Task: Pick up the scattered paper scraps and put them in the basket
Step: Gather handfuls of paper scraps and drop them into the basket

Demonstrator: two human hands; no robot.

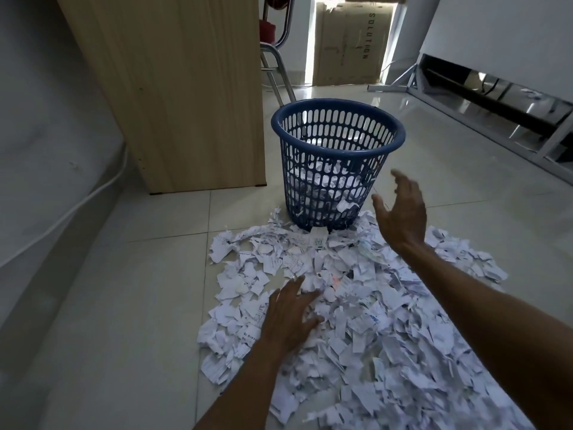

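A blue slotted plastic basket [338, 125] stands upright on the tiled floor, with crumpled white paper showing through its lower slots. A wide heap of torn white paper scraps [366, 333] spreads over the floor from the basket's foot toward me. My left hand [290, 318] lies flat with spread fingers on the left part of the heap. My right hand [401, 209] hovers empty in the air with straight fingers, just right of the basket's lower wall.
A light wooden cabinet [173, 88] stands left of the basket. Chair legs [277, 79] and a cardboard box [350, 41] are behind it. A metal frame [496, 100] runs along the right wall. A white cable [62, 218] follows the left wall.
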